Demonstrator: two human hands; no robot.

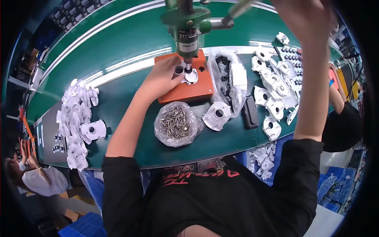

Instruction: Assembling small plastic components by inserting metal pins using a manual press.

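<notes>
At the orange block [185,93], my left hand [164,75] grips a white plastic part [192,77] by its side, fingers curled round it. Directly over that part stands the tip of a green bench press [188,43], at or very near its dark centre piece. High at the right, my right hand [302,17] is lifted toward the top edge, blurred and partly cut off. The press lever [239,8] slants up out of view to the left of that hand. Whether its fingers hold the lever is hidden.
A bag of screws [175,123] and a loose white part [216,116] lie before the block. Right of it are a bag of black parts [225,79], a dark case [250,112] and piled white parts [275,85]. More white parts [75,118] heap at left. Other people work both sides.
</notes>
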